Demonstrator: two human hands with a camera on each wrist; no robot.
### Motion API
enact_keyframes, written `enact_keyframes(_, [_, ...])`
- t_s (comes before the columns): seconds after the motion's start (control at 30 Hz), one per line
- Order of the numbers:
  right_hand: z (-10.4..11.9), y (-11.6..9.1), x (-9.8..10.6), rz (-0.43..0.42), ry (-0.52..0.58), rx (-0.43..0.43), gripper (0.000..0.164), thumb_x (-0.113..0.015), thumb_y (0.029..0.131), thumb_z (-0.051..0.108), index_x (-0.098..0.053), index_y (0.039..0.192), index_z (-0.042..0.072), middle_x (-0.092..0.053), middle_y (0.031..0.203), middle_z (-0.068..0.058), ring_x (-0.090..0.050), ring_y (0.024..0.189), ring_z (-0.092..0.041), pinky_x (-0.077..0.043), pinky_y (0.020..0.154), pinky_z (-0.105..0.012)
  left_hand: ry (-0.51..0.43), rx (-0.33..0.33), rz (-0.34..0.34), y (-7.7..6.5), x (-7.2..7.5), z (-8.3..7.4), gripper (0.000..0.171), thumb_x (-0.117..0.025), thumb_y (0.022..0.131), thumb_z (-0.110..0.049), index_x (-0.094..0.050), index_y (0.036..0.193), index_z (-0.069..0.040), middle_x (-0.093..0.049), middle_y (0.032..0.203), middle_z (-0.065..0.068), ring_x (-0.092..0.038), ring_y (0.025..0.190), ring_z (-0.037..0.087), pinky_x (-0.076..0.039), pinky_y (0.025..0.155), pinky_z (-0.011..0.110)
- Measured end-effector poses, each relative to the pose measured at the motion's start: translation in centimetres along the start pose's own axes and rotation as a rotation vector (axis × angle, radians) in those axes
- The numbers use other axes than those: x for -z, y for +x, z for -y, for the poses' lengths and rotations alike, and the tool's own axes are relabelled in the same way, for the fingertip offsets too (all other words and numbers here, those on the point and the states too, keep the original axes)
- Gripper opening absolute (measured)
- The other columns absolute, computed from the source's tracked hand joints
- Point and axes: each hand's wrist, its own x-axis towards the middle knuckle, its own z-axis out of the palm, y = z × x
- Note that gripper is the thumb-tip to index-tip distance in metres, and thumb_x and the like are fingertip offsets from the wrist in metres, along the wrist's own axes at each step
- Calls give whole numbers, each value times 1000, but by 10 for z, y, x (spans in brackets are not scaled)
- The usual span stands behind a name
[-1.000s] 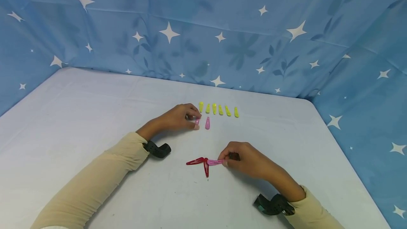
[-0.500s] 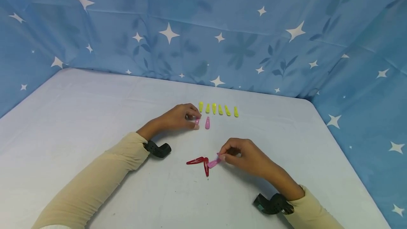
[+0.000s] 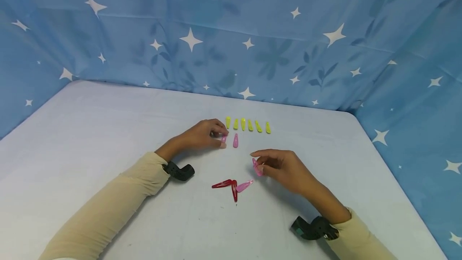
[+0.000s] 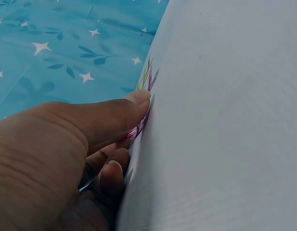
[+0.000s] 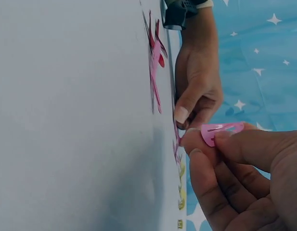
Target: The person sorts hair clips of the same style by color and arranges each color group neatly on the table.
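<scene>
My right hand (image 3: 285, 167) pinches a pink snap hair clip (image 5: 209, 135) between thumb and finger, held up over the table. On the table just below it, another pink hair clip (image 3: 245, 186) has its wide end close beside two red hair clips (image 3: 234, 191). Farther back, my left hand (image 3: 207, 133) has its thumb and fingers around a pink hair clip (image 3: 224, 138), low at the tabletop. One more pink clip (image 3: 236, 141) lies to the right of those fingertips. In the left wrist view, the left thumb (image 4: 134, 103) largely hides the clip.
Several yellow hair clips (image 3: 250, 125) lie in a row behind the pink ones. A white cloth (image 3: 162, 220) covers the table, and a blue curtain with stars (image 3: 216, 63) hangs along its back and sides. Black wrist devices (image 3: 314, 228) sit on both forearms.
My right hand has left one pink clip angled beside the red clips and risen away from it, now with a separate pink clip in its fingers. My left hand has stayed put.
</scene>
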Motion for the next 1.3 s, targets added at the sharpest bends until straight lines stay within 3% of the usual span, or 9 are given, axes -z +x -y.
enact_keyframes(0.3, [-4, 10, 7, -70, 0, 27, 37, -63, 89, -9, -65, 124, 2, -64, 93, -8, -65, 71, -18, -55, 67, -29, 21, 13, -2, 0, 0, 1, 34, -75, 86, -18, -71, 117, -4, -58, 120, 5, -56, 101, 19, -46, 89, 33])
enact_keyframes(0.43, [-6, 14, 6, -88, 15, 33, 39, -63, 89, -9, -64, 126, 2, -62, 95, -9, -67, 74, -18, -56, 69, -30, 16, 4, -2, 0, 0, 1, 33, -75, 86, -18, -71, 116, -4, -58, 119, 6, -56, 101, 20, -46, 89, 34])
enact_keyframes(1.03, [-15, 38, 1, -145, -41, 26, 29, -65, 88, -7, -69, 116, 0, -64, 94, -8, -63, 76, -21, -53, 66, -27, 24, 18, 0, 1, -2, 3, 33, -76, 86, -18, -71, 116, -5, -59, 119, 5, -56, 100, 19, -46, 88, 34])
enact_keyframes(1.3, [-15, 54, 2, -170, -121, -19, 24, -67, 86, -6, -71, 109, 1, -67, 90, -7, -62, 74, -20, -50, 67, -27, 14, 11, -2, 1, -1, 0, 33, -76, 85, -16, -71, 115, -4, -59, 119, 7, -56, 100, 20, -46, 89, 34])
